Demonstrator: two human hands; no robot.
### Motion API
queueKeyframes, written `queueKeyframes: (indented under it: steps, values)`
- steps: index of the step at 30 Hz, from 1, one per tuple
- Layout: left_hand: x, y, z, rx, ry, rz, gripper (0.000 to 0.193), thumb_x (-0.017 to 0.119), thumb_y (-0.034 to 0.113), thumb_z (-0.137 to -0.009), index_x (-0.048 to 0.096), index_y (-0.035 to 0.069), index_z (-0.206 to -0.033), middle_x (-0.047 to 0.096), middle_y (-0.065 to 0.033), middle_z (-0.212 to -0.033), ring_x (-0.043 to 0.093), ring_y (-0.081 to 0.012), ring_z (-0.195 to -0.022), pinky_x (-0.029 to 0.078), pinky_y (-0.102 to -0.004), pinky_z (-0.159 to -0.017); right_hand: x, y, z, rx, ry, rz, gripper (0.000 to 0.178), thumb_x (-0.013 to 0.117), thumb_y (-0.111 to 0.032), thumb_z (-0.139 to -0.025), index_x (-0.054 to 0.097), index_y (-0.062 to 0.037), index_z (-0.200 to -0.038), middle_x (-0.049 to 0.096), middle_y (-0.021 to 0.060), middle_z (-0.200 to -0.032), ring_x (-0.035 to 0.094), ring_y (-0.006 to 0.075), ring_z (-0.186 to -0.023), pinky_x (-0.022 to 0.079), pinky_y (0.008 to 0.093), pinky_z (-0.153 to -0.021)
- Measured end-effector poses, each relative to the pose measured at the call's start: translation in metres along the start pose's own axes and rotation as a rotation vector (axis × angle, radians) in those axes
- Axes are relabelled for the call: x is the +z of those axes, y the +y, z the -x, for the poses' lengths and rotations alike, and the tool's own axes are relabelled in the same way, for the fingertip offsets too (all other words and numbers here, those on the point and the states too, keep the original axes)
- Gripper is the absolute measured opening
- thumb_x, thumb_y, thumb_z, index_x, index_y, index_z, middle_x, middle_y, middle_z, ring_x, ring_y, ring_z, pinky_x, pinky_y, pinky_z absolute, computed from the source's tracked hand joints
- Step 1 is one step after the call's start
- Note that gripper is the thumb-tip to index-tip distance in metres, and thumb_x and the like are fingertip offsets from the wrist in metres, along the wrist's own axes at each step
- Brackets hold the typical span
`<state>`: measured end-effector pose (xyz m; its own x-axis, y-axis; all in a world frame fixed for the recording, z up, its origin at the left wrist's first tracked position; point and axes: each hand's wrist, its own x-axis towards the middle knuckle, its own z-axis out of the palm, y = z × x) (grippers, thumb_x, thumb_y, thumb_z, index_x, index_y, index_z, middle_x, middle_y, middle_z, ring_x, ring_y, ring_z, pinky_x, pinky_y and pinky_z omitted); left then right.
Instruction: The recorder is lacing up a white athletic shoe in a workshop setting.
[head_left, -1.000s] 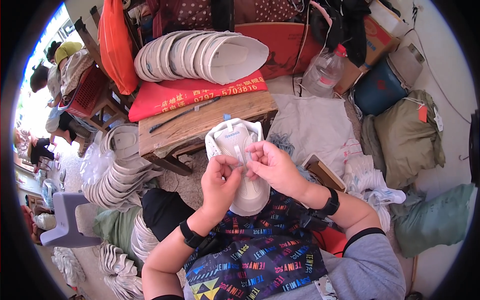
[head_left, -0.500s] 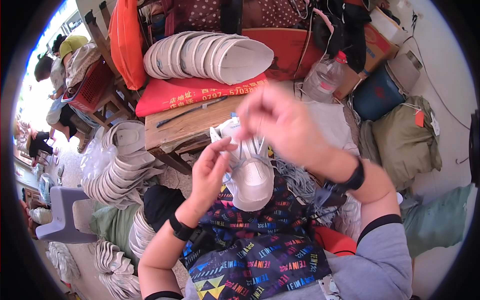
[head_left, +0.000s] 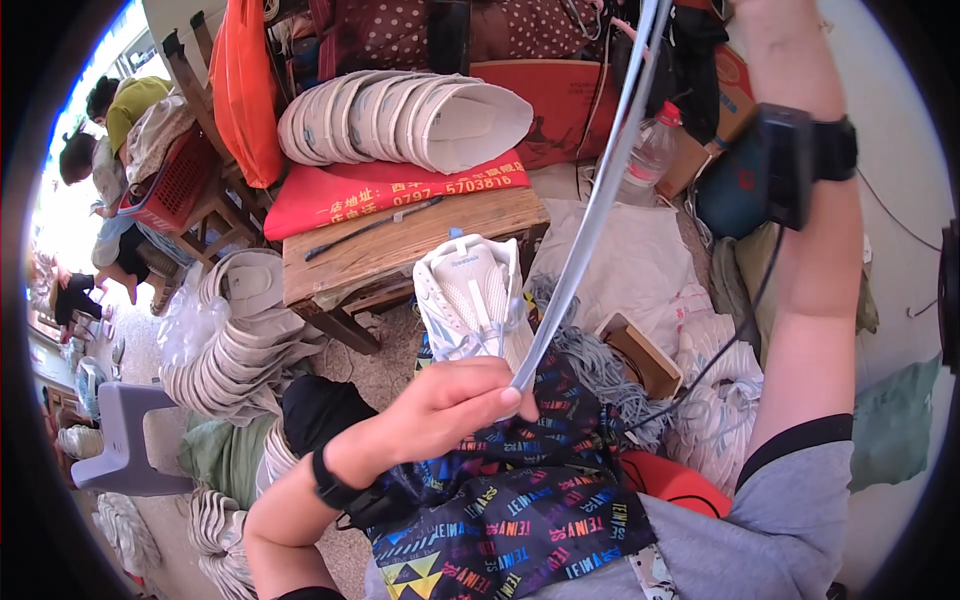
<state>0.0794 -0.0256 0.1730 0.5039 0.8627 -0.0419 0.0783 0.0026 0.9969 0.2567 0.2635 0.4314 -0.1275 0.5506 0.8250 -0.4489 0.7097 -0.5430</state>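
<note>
A white sneaker (head_left: 465, 290) with grey-blue laces rests on my lap, its toe end partly covered by my left hand (head_left: 460, 405). That hand is closed, pinching a flat grey-blue shoelace (head_left: 585, 230) between thumb and fingers. From the pinch the lace runs taut, up and to the right, past the top edge of the view. My right forearm (head_left: 820, 255) stretches up along the right side, and its hand lies beyond the top edge. What the right hand holds is hidden.
Nested white shoe uppers (head_left: 400, 120) lie on red cloth over a wooden bench (head_left: 420, 240). Grey-blue laces (head_left: 600, 355) are heaped beside my lap, near an open cardboard box (head_left: 640, 360). A grey plastic chair (head_left: 125, 435) stands left. Other people sit at far left.
My right hand has gone from above the shoe up and right out of view, with a lace now drawn out long. My left hand has moved lower, closing on the lace.
</note>
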Motion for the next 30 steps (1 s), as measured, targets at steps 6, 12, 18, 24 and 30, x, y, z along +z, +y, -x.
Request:
queueKeyframes:
  steps: [6, 12, 18, 24, 30]
  values:
    - [-0.038, -0.002, 0.019, 0.212, 0.664, 0.204, 0.025, 0.049, 0.019, -0.102, 0.064, 0.002, -0.092, 0.053, 0.0030, -0.074, 0.044, -0.0038, -0.067, 0.035, -0.0197, -0.062, -0.035, 0.087, 0.131, 0.273, -0.506, 0.767, 0.023, 0.067, -0.012, -0.085, 0.062, -0.0041, -0.107, 0.063, 0.0059, -0.092, 0.065, 0.0149, -0.075, 0.052, 0.0330, -0.063]
    - [-0.030, -0.128, 0.021, 0.018, 0.916, -0.397, 0.015, 0.058, 0.014, -0.096, 0.061, -0.001, -0.092, 0.053, -0.0041, -0.077, 0.050, -0.0141, -0.072, 0.044, -0.0287, -0.067, -0.006, 0.065, 0.312, 0.544, -0.993, 0.556, 0.010, 0.066, -0.013, -0.085, 0.062, -0.0038, -0.087, 0.059, 0.0072, -0.081, 0.062, 0.0160, -0.073, 0.050, 0.0319, -0.066]
    - [-0.008, -0.138, 0.018, -0.130, 0.812, -0.534, 0.012, 0.067, 0.011, -0.088, 0.061, 0.000, -0.090, 0.049, 0.0025, -0.073, 0.043, -0.0090, -0.065, 0.040, -0.0264, -0.059, 0.013, 0.061, 0.349, 0.665, -0.891, 0.649, 0.012, 0.068, -0.012, -0.081, 0.060, -0.0043, -0.085, 0.059, 0.0089, -0.081, 0.062, 0.0213, -0.072, 0.050, 0.0330, -0.065]
    - [-0.007, -0.103, 0.019, -0.238, 0.663, 0.567, 0.011, 0.063, 0.012, -0.093, 0.060, 0.004, -0.086, 0.039, 0.0070, -0.066, 0.040, -0.0074, -0.060, 0.037, -0.0269, -0.057, 0.012, 0.060, 0.358, 0.679, -0.874, 0.647, 0.013, 0.068, -0.012, -0.078, 0.060, -0.0043, -0.084, 0.058, 0.0081, -0.081, 0.061, 0.0204, -0.068, 0.050, 0.0333, -0.063]
    - [-0.017, -0.110, 0.025, -0.047, 0.389, 1.173, 0.023, 0.066, 0.022, -0.093, 0.052, 0.010, -0.078, 0.039, 0.0081, -0.066, 0.030, -0.0041, -0.058, 0.032, -0.0221, -0.058, -0.004, 0.062, 0.365, 0.728, -0.757, 0.451, 0.016, 0.068, -0.008, -0.077, 0.056, -0.0032, -0.087, 0.056, 0.0073, -0.083, 0.057, 0.0176, -0.064, 0.048, 0.0304, -0.060]
